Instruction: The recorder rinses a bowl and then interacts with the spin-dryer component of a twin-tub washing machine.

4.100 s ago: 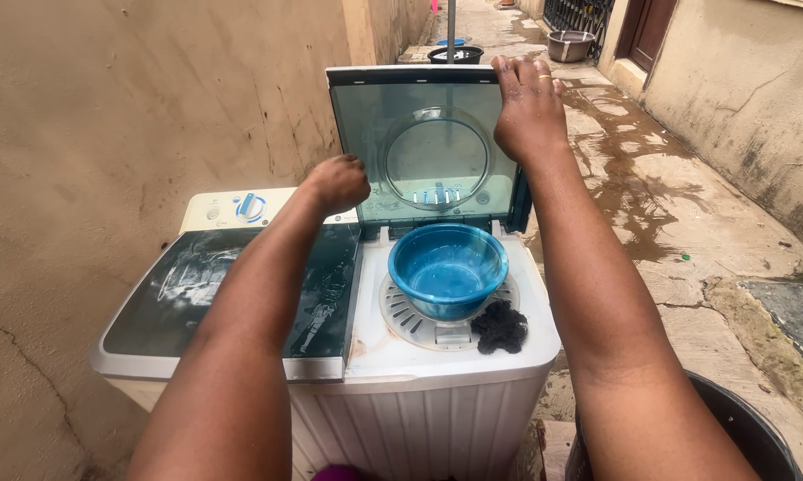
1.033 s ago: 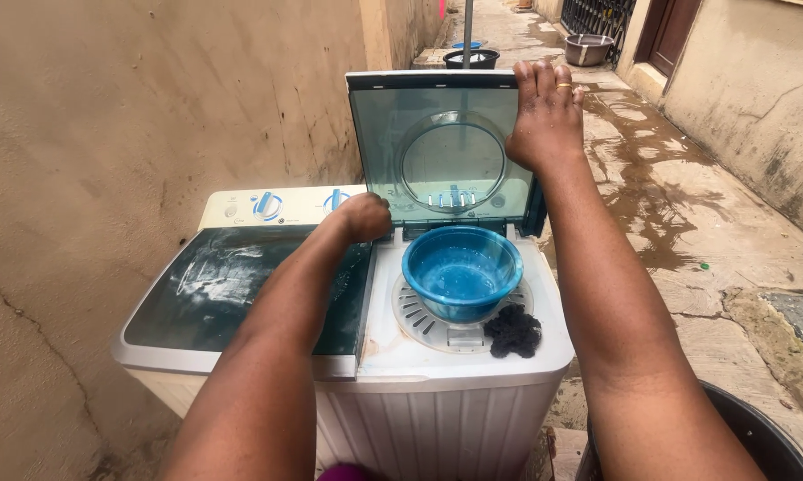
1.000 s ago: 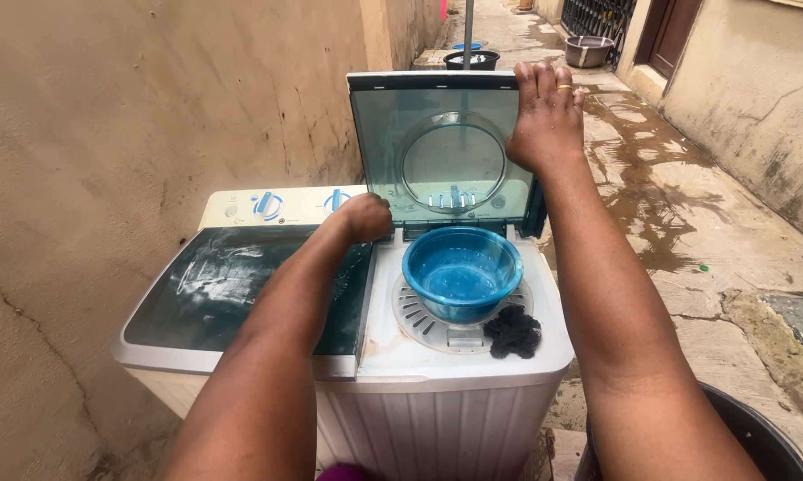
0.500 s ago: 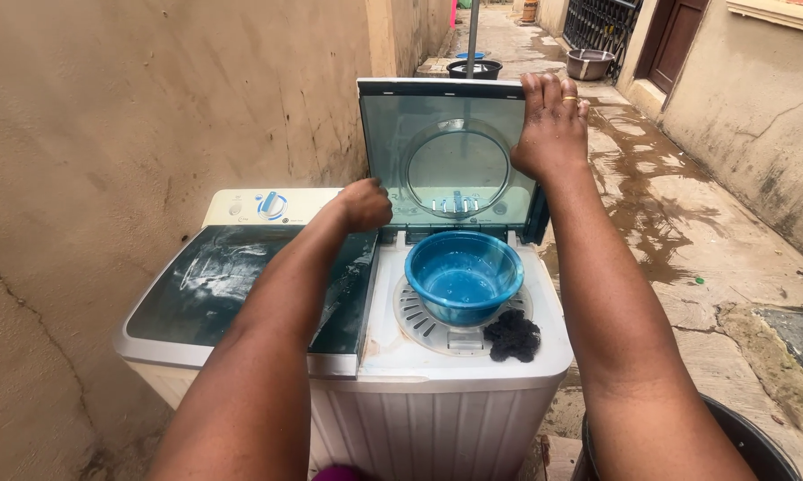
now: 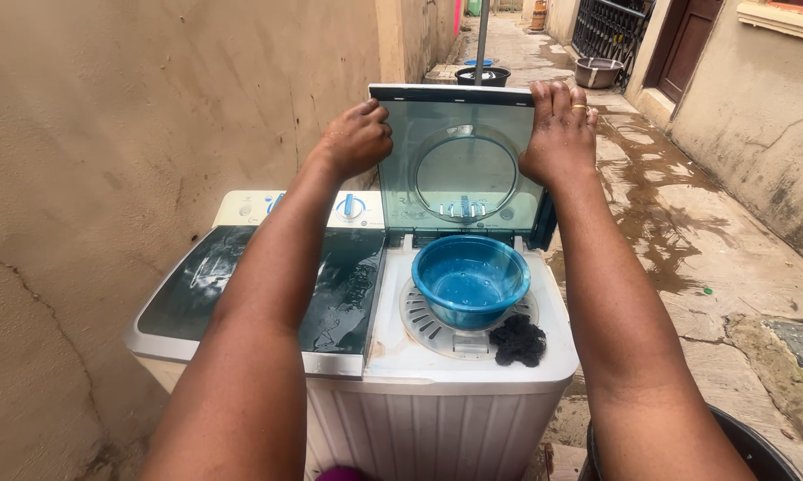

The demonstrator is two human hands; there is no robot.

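Note:
A white twin-tub washing machine point(image 5: 437, 419) stands against a tan wall. Its right-hand lid point(image 5: 459, 160), tinted and see-through with a round window, is raised upright. My left hand point(image 5: 357, 135) grips the lid's left edge near the top. My right hand point(image 5: 559, 129), with a ring on one finger, lies flat on the lid's upper right corner. Below the lid, a blue plastic bowl point(image 5: 469, 280) sits on the white perforated spinner cover. A black scrubbing pad point(image 5: 518, 339) lies in front of the bowl. The dark left lid point(image 5: 268, 289) is closed.
Blue control knobs point(image 5: 350, 207) sit behind the left lid. A black bucket point(image 5: 758, 445) stands at the lower right. The concrete alley point(image 5: 660, 196) is wet. Far back are a dark basin point(image 5: 483, 76), a metal bowl point(image 5: 598, 71) and a post.
My left hand rose from the control panel to the left edge of the raised lid. My right hand stayed on the lid's top right.

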